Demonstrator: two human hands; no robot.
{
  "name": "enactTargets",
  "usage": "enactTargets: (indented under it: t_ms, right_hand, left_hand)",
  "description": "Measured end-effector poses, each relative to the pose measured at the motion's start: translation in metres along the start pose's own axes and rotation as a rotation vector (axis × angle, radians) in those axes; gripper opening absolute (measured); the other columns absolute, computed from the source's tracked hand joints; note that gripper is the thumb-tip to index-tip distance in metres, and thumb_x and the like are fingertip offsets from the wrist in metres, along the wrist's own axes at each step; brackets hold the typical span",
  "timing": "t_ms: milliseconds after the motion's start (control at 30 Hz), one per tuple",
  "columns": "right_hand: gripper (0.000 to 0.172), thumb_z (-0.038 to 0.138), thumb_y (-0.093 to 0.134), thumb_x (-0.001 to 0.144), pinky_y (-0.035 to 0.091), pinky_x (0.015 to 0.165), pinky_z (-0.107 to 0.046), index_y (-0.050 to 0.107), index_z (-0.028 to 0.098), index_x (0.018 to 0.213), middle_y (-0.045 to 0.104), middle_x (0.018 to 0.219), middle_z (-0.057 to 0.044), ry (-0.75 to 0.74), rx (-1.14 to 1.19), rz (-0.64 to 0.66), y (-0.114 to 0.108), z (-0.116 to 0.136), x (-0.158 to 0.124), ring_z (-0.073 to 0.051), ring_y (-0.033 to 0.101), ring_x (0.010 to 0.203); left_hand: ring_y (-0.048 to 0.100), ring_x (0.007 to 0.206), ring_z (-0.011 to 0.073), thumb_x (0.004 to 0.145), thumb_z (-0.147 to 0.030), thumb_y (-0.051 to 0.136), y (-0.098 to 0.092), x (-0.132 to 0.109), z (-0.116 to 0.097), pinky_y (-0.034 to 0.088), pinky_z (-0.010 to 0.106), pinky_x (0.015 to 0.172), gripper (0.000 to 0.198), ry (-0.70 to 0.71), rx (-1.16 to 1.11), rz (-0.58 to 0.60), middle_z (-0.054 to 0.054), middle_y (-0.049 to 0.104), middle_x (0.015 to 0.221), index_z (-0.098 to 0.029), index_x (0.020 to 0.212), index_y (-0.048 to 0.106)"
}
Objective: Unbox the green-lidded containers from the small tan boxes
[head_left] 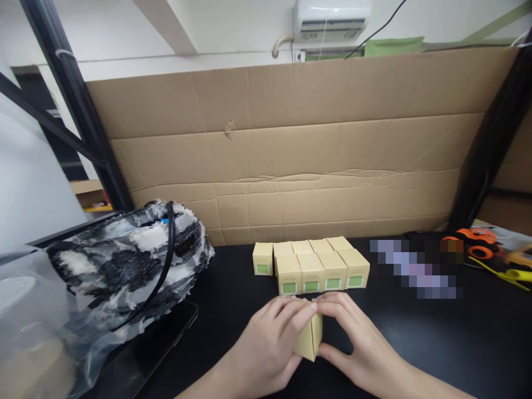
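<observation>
Between my two hands is a small pale yellow cardboard box (308, 339), tilted so that one edge points toward me. My left hand (270, 338) is closed around its left side, fingers over the top. My right hand (351, 335) grips the right side, with the thumb low on the box and the fingers at its upper edge. Most of the box is covered by my hands. Just beyond them, several matching boxes (312, 266) with green labels stand in two rows, and one box (263, 255) sits slightly apart at their left.
A black, white and grey shaggy bag (137, 260) lies at the left, beside a clear plastic bag (33, 321) and a dark flat device (166, 338). An orange toy vehicle (476, 241) is at the right. A cardboard sheet (291, 155) walls off the black table's (415, 343) back.
</observation>
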State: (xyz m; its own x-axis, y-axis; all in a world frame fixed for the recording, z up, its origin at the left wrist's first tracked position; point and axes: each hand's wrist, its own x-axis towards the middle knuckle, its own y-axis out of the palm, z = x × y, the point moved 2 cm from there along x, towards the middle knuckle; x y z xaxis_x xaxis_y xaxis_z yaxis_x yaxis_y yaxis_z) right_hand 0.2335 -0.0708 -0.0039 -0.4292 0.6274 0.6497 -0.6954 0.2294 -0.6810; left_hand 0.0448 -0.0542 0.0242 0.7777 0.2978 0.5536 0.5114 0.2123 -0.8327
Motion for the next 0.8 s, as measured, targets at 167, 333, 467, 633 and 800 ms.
enactTargets:
  t_ms: [167,333,467,633,800]
  right_hand:
    - [0.051,0.008,0.063,0.077,0.052,0.082,-0.040,0.042,0.026,0.119,0.060,0.106,-0.007,-0.028,-0.071,-0.060,0.002,0.001,0.001,-0.025,0.059,0.099]
    - [0.027,0.017,0.064,0.079,0.050,0.063,-0.033,0.042,0.026,0.092,0.056,0.082,-0.002,-0.051,-0.094,-0.245,-0.008,0.002,0.002,-0.021,0.059,0.076]
    - [0.028,0.028,0.065,0.078,0.047,0.056,-0.029,0.039,0.026,0.087,0.055,0.075,0.001,-0.125,0.047,-0.089,-0.012,0.010,0.002,-0.017,0.056,0.065]
    - [0.021,0.026,0.050,0.087,0.052,0.059,-0.027,0.042,0.027,0.107,0.066,0.088,-0.004,-0.167,0.156,-0.021,-0.020,0.020,0.006,-0.018,0.065,0.071]
    - [0.055,0.007,0.051,0.078,0.055,0.071,-0.028,0.042,0.027,0.129,0.064,0.126,-0.009,-0.202,-0.084,0.167,-0.023,0.019,0.010,-0.023,0.067,0.103]
  left_hand:
    - [0.055,0.108,0.0274,0.075,-0.005,0.053,0.001,0.000,-0.001,0.050,0.045,0.094,0.065,-0.036,0.007,-0.004,0.014,0.057,0.121,-0.013,0.135,0.028]
    - [0.059,0.095,0.0270,0.073,-0.010,0.059,-0.006,0.003,0.005,0.058,0.041,0.072,0.069,-0.249,-0.016,-0.010,0.011,0.057,0.110,-0.021,0.133,0.028]
    - [0.061,0.094,0.0293,0.064,-0.009,0.060,-0.011,0.004,0.008,0.058,0.043,0.063,0.067,-0.348,-0.026,0.030,0.008,0.054,0.109,-0.027,0.124,0.033]
    - [0.060,0.093,0.0298,0.065,-0.008,0.058,-0.006,0.002,0.008,0.057,0.043,0.060,0.060,-0.251,-0.076,-0.056,0.010,0.052,0.111,-0.025,0.115,0.028]
    - [0.058,0.102,0.0264,0.076,-0.007,0.054,-0.001,-0.002,0.012,0.057,0.042,0.073,0.047,-0.154,-0.116,-0.126,0.011,0.050,0.116,-0.024,0.110,0.027]
